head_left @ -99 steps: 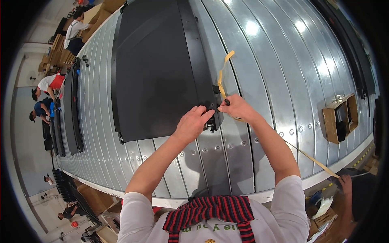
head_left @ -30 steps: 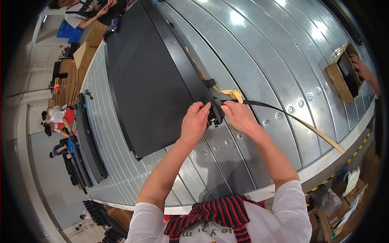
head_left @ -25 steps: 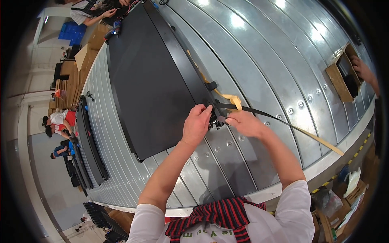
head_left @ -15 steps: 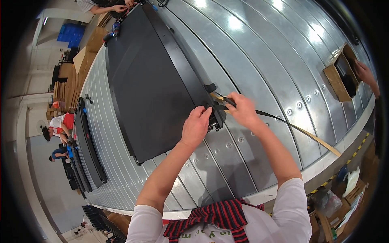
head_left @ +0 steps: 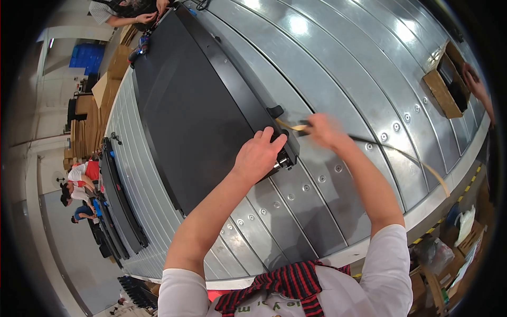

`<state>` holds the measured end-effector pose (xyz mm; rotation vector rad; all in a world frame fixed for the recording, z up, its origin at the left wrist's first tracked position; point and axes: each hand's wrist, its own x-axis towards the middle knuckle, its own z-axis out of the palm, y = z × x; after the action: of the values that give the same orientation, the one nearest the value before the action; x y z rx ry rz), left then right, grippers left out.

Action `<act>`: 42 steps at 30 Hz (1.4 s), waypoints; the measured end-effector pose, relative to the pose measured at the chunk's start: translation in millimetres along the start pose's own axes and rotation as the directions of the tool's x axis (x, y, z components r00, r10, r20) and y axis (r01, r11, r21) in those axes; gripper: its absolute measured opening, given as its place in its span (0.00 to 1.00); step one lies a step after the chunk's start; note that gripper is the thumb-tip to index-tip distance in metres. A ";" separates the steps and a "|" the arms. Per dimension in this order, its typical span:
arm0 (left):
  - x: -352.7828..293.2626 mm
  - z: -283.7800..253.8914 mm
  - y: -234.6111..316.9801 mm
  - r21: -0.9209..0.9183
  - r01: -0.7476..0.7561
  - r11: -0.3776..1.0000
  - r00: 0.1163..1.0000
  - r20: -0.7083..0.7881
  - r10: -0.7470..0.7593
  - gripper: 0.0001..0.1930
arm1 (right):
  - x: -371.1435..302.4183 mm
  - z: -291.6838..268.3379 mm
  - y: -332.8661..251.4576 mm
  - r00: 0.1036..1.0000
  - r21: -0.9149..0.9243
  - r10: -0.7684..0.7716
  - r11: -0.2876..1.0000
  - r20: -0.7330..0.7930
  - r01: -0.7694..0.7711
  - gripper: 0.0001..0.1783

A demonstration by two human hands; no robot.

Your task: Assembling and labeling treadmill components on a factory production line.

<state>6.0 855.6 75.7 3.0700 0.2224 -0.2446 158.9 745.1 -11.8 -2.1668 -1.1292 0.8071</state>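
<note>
A long black flat deck (head_left: 195,105) with a raised side rail lies on the metal table, running away to the upper left. My left hand (head_left: 259,154) is at its near right corner, with thumb and fingers closed around the rail's end; metal parts show just below the fingers. My right hand (head_left: 326,132), smeared by motion, is just right of that corner. It is closed on a black strip (head_left: 364,139), which trails to the right with a tan backing (head_left: 435,177). A loose tan end (head_left: 290,124) curls between the hand and a small black tab (head_left: 275,111) on the rail.
An open cardboard box (head_left: 446,87) with dark contents stands at the right, another person's hand (head_left: 472,79) beside it. A person's hands (head_left: 150,16) work at the deck's far end, near a blue-and-black power drill (head_left: 140,50). More black decks (head_left: 121,201) lie at the left.
My right hand has moved slightly right and up, away from the deck's corner, drawing the strip along. My left hand has shifted a little up over the corner.
</note>
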 end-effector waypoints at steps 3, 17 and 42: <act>7.1 0.5 -2.4 0.059 -0.030 0.998 0.997 0.073 0.025 0.16 | -15.3 -19.6 30.7 0.976 0.046 0.007 0.999 -0.219 0.003 0.12; 10.8 -5.1 -2.6 -0.002 -0.092 0.996 0.988 0.121 0.091 0.19 | -112.0 -13.7 16.3 0.978 0.859 0.204 0.505 -0.031 -0.078 0.14; -317.6 -28.4 109.4 -0.964 -0.125 0.235 0.979 -0.159 -0.130 0.18 | -326.4 47.6 -235.7 0.930 0.772 -0.083 0.534 -0.357 0.345 0.06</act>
<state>-283.8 705.2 159.5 1.7549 0.2510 0.1955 -147.6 592.2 205.1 -1.2349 -0.6297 0.6843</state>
